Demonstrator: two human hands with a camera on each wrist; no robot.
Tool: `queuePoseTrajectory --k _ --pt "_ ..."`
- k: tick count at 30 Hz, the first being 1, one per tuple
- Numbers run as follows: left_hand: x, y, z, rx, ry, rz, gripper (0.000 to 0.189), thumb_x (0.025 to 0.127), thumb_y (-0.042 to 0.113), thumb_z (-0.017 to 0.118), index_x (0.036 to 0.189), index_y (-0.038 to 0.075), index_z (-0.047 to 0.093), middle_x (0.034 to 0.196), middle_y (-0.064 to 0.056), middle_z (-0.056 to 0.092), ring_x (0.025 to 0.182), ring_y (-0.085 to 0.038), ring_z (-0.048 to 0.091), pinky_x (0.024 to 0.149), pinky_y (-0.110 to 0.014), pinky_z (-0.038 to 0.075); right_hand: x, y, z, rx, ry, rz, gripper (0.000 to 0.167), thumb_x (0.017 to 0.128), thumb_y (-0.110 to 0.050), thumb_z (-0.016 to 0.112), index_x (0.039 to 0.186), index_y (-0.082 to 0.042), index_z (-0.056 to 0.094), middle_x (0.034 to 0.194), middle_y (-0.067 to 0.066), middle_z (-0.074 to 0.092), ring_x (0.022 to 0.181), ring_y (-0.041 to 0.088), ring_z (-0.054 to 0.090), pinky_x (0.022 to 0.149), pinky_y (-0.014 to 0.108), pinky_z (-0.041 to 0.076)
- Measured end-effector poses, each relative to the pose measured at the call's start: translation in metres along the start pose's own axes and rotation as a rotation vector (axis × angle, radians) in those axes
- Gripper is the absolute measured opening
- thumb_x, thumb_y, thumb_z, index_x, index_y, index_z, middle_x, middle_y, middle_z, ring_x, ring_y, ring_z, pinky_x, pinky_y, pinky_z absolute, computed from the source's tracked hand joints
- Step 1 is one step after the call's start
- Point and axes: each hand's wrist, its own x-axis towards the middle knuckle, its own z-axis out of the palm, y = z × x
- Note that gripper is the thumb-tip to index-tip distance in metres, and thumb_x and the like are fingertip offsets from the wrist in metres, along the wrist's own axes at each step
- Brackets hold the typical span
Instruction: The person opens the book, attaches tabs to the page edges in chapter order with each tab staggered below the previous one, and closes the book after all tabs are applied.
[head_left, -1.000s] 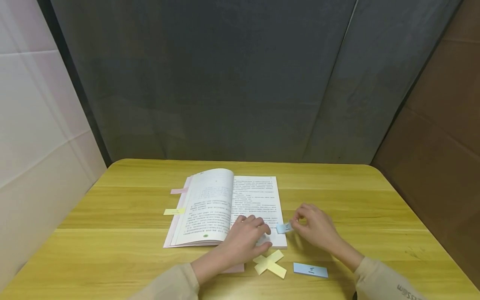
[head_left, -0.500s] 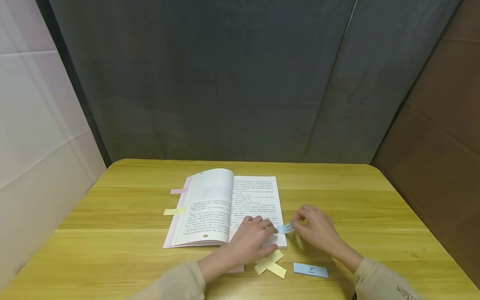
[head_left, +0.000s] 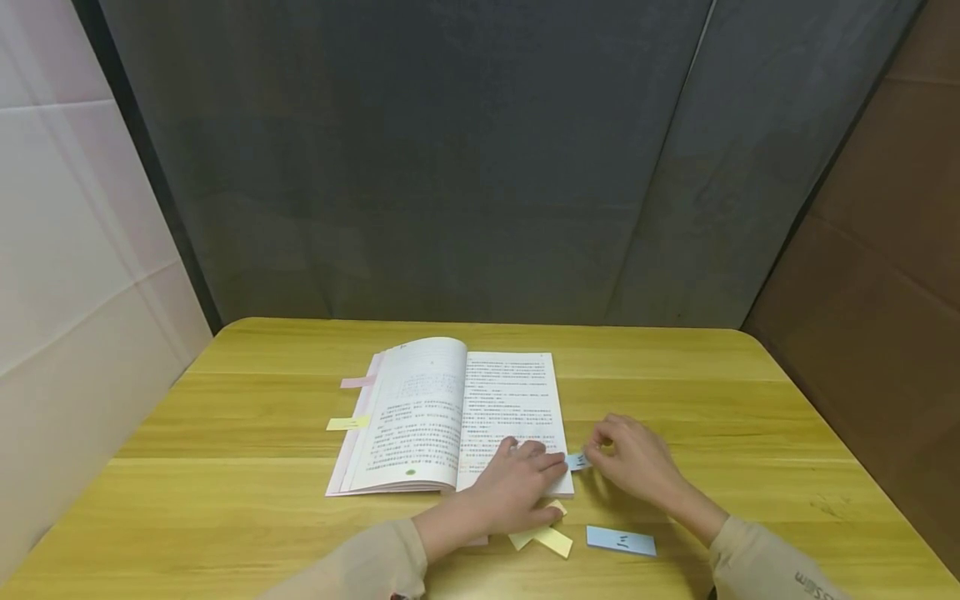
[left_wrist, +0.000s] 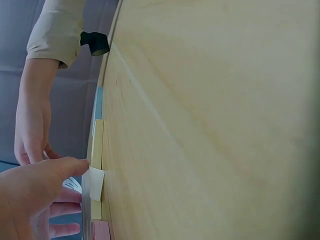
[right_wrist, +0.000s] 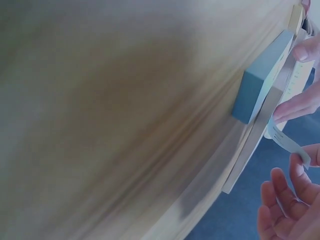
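An open book (head_left: pixel 510 387) lies on the table, its left-hand pages bulging up. My right hand (head_left: pixel 636 457), at the book's right edge, pinches the outer end of a blue sticky note (head_left: pixel 577 462) with dark marks on it. In the right wrist view the note (right_wrist: pixel 287 141) curves between thumb and finger, its other end at the page. My left hand (head_left: pixel 516 492) presses its fingertips on the lower right page, touching the note's inner end. Below the left hand are crossed yellow sticky-note pads (head_left: pixel 554 543), partly covered by it.
A blue sticky-note pad (head_left: pixel 621 540) lies near the right forearm. Part of a pink pad (left_wrist: pixel 101 230) shows beside the yellow ones. Pink (head_left: pixel 357 382) and yellow (head_left: pixel 347 423) tabs stick out from the book's left side. A dark panel (head_left: pixel 450 167) rises behind the table.
My left hand has slid right across the page until its fingertips reach the blue note, covering more of it and the yellow pads. The right hand stays nearly still, pinching the note.
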Motion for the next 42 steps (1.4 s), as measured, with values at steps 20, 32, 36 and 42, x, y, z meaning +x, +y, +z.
queuePoseTrajectory --k 20,32,36,42 --pt "-0.001 -0.002 -0.002 0.029 0.043 -0.012 0.044 0.078 0.047 0.056 0.108 0.015 0.06 0.116 0.004 0.053 0.106 -0.015 0.045 0.088 -0.042 0.032 -0.001 0.015 -0.001 -0.064 -0.068 0.002 0.017 0.073 -0.02 0.065 0.062 -0.02 0.052 0.064 -0.009 0.044 0.056 0.009 0.04 0.048 0.025 0.035" --pt "0.0 -0.002 0.002 0.042 0.052 0.007 0.044 0.078 0.046 0.056 0.108 0.014 0.059 0.115 0.003 0.054 0.105 -0.015 0.046 0.088 -0.042 0.032 -0.002 0.017 0.0 -0.096 -0.087 0.0 0.017 0.073 -0.022 0.064 0.061 -0.021 0.053 0.064 -0.01 0.045 0.057 0.009 0.04 0.048 0.026 0.035" --pt "-0.001 -0.002 0.002 0.026 0.046 0.006 0.045 0.078 0.046 0.057 0.109 0.014 0.058 0.117 0.003 0.053 0.105 -0.015 0.045 0.088 -0.042 0.032 -0.002 0.017 0.0 -0.1 -0.092 0.004 0.017 0.073 -0.022 0.064 0.061 -0.021 0.053 0.063 -0.01 0.044 0.057 0.009 0.04 0.047 0.026 0.035" --pt "-0.008 -0.003 -0.002 -0.013 -0.001 -0.016 0.053 0.079 0.049 0.055 0.117 0.013 0.054 0.124 0.0 0.048 0.112 -0.017 0.041 0.091 -0.048 0.029 -0.001 0.017 0.001 -0.087 -0.093 0.02 0.013 0.074 -0.023 0.064 0.064 -0.021 0.055 0.066 -0.01 0.047 0.057 0.009 0.041 0.048 0.026 0.036"
